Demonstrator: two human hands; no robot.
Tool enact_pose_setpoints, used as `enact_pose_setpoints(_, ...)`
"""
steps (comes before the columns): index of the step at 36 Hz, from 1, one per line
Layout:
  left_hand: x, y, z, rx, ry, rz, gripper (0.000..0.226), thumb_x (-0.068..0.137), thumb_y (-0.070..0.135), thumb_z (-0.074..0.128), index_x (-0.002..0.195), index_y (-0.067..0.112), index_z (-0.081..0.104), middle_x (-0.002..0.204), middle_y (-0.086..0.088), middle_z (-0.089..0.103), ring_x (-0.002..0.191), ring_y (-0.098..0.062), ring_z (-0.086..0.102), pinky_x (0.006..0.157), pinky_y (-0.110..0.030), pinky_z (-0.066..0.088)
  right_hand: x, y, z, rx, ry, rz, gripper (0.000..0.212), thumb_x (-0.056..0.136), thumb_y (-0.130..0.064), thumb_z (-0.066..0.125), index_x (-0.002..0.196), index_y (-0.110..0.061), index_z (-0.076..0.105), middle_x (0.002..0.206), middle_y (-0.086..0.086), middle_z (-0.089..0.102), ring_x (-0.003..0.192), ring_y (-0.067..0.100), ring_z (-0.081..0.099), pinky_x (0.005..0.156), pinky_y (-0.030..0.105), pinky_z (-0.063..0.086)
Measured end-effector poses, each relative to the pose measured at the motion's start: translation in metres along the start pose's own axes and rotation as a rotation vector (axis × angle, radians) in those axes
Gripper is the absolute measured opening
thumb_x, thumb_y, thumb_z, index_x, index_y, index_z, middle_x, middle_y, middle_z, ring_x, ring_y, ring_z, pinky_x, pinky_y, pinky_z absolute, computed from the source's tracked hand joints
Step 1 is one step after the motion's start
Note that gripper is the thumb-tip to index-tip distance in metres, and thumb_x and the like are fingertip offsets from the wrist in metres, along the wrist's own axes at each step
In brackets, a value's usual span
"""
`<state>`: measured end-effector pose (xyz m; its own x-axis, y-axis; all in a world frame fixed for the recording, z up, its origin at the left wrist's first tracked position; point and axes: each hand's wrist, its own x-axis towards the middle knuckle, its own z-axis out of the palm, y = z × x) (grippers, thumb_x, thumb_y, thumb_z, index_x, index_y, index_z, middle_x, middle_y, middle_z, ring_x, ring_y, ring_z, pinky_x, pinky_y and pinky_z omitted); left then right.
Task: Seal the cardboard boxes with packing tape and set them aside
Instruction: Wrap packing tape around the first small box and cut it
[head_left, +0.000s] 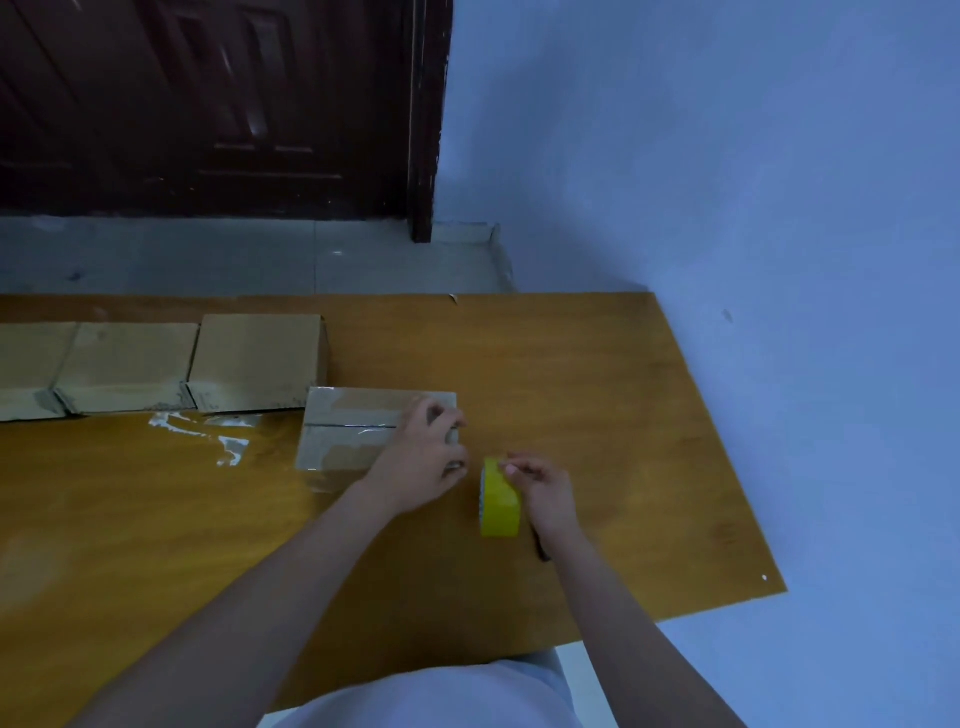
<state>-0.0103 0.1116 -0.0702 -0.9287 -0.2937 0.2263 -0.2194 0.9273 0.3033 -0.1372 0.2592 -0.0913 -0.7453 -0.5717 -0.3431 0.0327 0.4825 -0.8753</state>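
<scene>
Left hand (423, 457) gripping the small brown cardboard box (358, 434), right hand (545, 491) pinching the yellow tape roll (500, 501), I risk tape wrinkling if the box slides

You have a wooden table (597, 374) set against a blue wall. On it, along the far left edge, stands a row of three boxes (130, 364), side by side and touching. Just right of them and nearer you lies a fourth box (343, 431), with a yellow tape roll (500, 501) beside it. Clear tape scraps (228, 441) lie before the row.
</scene>
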Motion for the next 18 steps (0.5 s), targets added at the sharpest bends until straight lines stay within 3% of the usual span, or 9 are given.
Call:
enact_pose_setpoints(5, -0.002, 0.01, 0.007, -0.029, 0.05, -0.118, 0.011, 0.072, 0.025, 0.065, 0.066, 0.021, 0.074, 0.102, -0.005, 0.063, 0.098, -0.026, 0.04, 0.089, -0.049, 0.048, 0.002, 0.002, 0.001, -0.02, 0.006, 0.014, 0.01, 0.083, -0.001, 0.065, 0.09, 0.001, 0.073, 0.111, 0.013, 0.065, 0.089, 0.012, 0.06, 0.072, 0.007, 0.043)
enact_pose_setpoints(10, 0.0, 0.026, 0.012, -0.046, 0.069, -0.294, 0.022, 0.07, 0.03, 0.053, 0.066, 0.023, 0.074, 0.096, 0.0, 0.06, 0.093, -0.021, 0.038, 0.099, -0.05, 0.045, 0.001, 0.002, 0.005, -0.051, 0.011, 0.012, 0.011, 0.082, 0.0, 0.066, 0.09, 0.004, 0.073, 0.112, 0.012, 0.065, 0.091, 0.012, 0.06, 0.075, 0.012, 0.044)
enact_pose_setpoints(14, -0.001, 0.028, 0.016, 0.04, 0.033, -0.276, 0.008, 0.07, 0.027, 0.07, 0.072, 0.02, 0.071, 0.098, -0.001, 0.059, 0.094, -0.022, 0.038, 0.102, -0.046, 0.043, 0.0, -0.004, 0.007, -0.08, -0.012, -0.02, 0.011, 0.083, 0.003, 0.064, 0.09, 0.009, 0.07, 0.11, 0.01, 0.063, 0.083, 0.003, 0.058, 0.069, 0.004, 0.041)
enact_pose_setpoints(16, 0.0, 0.029, 0.015, 0.04, -0.012, -0.286, 0.014, 0.077, 0.029, 0.06, 0.077, 0.02, 0.071, 0.099, -0.001, 0.06, 0.095, -0.024, 0.042, 0.101, -0.044, 0.043, 0.0, -0.007, 0.009, -0.089, -0.034, -0.038, 0.008, 0.083, 0.003, 0.064, 0.086, 0.007, 0.07, 0.11, 0.01, 0.064, 0.085, 0.007, 0.059, 0.073, 0.011, 0.043)
enact_pose_setpoints(18, 0.002, 0.028, 0.011, -0.102, 0.004, -0.326, 0.025, 0.086, 0.025, 0.046, 0.09, 0.017, 0.069, 0.104, -0.002, 0.06, 0.099, -0.027, 0.047, 0.098, -0.041, 0.043, 0.0, -0.011, 0.009, -0.111, -0.083, -0.041, 0.006, 0.082, 0.003, 0.064, 0.08, 0.0, 0.069, 0.109, 0.007, 0.064, 0.091, 0.015, 0.059, 0.078, 0.022, 0.041)
